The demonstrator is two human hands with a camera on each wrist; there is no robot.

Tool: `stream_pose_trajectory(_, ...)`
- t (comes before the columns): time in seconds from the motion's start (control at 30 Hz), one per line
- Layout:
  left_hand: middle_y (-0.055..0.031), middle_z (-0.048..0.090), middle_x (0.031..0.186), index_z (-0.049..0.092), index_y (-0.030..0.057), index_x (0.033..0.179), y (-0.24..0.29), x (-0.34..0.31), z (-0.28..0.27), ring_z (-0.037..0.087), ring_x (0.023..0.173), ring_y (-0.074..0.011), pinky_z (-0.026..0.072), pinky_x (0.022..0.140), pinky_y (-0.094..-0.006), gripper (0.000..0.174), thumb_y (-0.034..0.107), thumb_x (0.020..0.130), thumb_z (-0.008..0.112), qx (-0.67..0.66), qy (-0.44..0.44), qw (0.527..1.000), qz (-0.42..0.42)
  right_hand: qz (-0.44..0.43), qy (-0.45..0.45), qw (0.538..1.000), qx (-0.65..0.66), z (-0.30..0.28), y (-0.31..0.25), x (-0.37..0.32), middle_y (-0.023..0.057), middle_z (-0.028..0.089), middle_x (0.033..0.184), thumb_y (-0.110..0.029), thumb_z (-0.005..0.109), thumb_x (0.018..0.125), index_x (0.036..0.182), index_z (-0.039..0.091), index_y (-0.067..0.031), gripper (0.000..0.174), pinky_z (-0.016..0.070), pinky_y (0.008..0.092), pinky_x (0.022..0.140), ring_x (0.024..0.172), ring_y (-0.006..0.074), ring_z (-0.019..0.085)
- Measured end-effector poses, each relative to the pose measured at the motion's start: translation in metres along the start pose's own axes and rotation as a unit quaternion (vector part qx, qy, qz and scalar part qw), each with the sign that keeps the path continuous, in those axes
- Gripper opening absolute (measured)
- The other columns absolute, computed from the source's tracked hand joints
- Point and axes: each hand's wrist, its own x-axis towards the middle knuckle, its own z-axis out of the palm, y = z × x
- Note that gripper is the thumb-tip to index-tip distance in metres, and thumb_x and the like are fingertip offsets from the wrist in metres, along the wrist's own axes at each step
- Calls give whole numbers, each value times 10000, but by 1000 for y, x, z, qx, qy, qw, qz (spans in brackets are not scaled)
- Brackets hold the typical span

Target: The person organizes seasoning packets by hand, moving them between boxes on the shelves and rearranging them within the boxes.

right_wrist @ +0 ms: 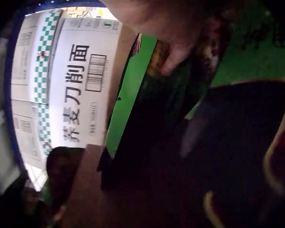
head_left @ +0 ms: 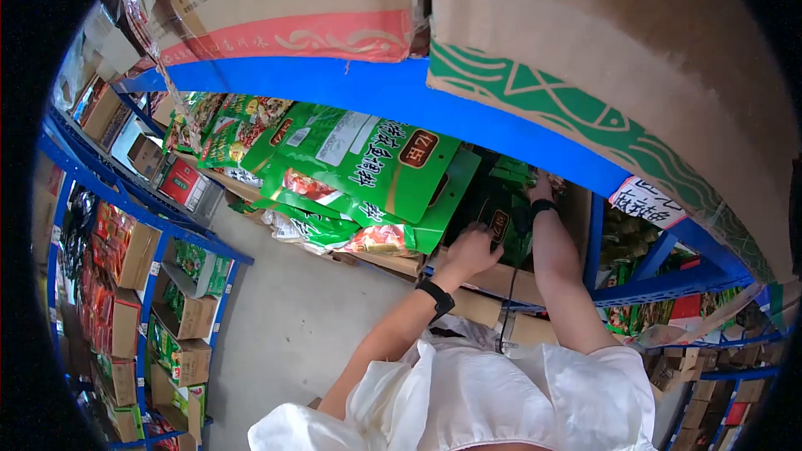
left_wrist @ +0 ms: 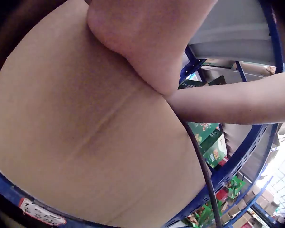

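Observation:
In the head view, my left hand point(head_left: 474, 249) lies over the front edge of a cardboard carton, its loosely bent fingers touching a shaded dark-green seasoning packet point(head_left: 520, 240). Deeper in the same carton, my right hand point(head_left: 541, 188) grips the top of a green packet point(head_left: 511, 172). The right wrist view has the right hand point(right_wrist: 156, 23) at the top, its thumb pressed on that packet, beside a bright green packet edge point(right_wrist: 130, 92). Only the heel of the left hand point(left_wrist: 137, 47) shows in the left wrist view, against the carton's cardboard wall point(left_wrist: 95, 128).
Large green packets point(head_left: 359, 159) stand in a carton to the left. A blue shelf beam point(head_left: 351, 79) and big boxes point(head_left: 585, 17) hang close overhead. White noodle cartons point(right_wrist: 88, 76) stand behind. A thin black cable point(head_left: 508, 309) hangs between the forearms. Stocked shelves point(head_left: 150, 309) line the left.

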Motion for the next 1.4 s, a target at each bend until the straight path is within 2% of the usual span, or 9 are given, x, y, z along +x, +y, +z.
stream_pose_trajectory(0.2,-238,509,1149,573,-25,1025,-5,2,11,491,1061,-383,450,860,-429,418,308,773,558,9,11,999,-33,131,-301,945,2,-40,-11,-26,132,521,1100,-350,710,740,1118,477,-131,496,511,411,814,1021,277,533)
stream_pose_trajectory(0.27,-226,462,1169,457,-25,1134,-10,3,23,525,992,-367,482,794,-429,494,217,730,606,58,84,994,-37,155,-189,958,-150,-31,-28,-69,142,539,1096,-330,702,750,1124,484,-114,484,501,374,841,1007,269,553)
stream_pose_trajectory(0.37,-244,461,1174,272,-26,1281,-20,10,37,524,1027,-372,479,805,-441,690,182,733,635,93,129,984,-82,103,-214,949,-208,-41,-32,-80,206,441,1219,-296,670,785,1186,450,-19,535,466,372,910,1093,288,490)
stream_pose_trajectory(0.47,-251,476,1157,286,-38,1274,-23,16,30,555,982,-377,482,797,-442,673,188,746,635,-32,-16,982,-184,30,-247,932,-265,-54,-35,-84,243,350,1292,-291,671,785,1245,403,11,612,445,386,940,1185,300,400)
stream_pose_trajectory(0.67,-221,572,1028,422,-33,1163,-37,19,40,590,916,-368,485,792,-432,501,159,752,635,11,-24,986,-165,-39,-245,897,-366,-59,-35,-118,183,411,1288,-213,661,775,1199,491,-33,491,451,381,893,1170,281,431)
stream_pose_trajectory(0.77,-203,609,968,546,-14,999,-28,21,24,590,935,-349,486,796,-421,305,139,750,631,20,-114,978,-175,-114,-188,785,-580,-42,-41,-141,154,489,1235,-146,656,741,1172,519,-30,467,448,363,867,1121,256,486)
stream_pose_trajectory(0.87,-248,573,953,528,-32,912,-31,18,26,558,910,-398,467,761,-471,291,189,748,625,10,-104,982,-157,-258,-286,604,-697,-39,-32,-125,142,541,1176,-42,635,689,1131,548,-33,451,431,340,883,1079,253,518)
stream_pose_trajectory(1.1,-220,584,903,545,9,892,-31,14,24,569,867,-404,472,716,-480,238,158,719,613,20,-79,986,-143,-456,-405,356,-708,-21,-3,-198,159,525,1138,67,567,621,1049,600,-69,450,423,405,891,1042,327,501)
stream_pose_trajectory(1.4,-239,590,915,566,0,875,-35,19,31,572,885,-403,475,735,-471,247,176,709,615,10,-69,988,-139,-480,-320,257,-775,-21,6,-200,179,600,792,-44,603,652,770,631,-37,122,483,429,645,743,368,585)
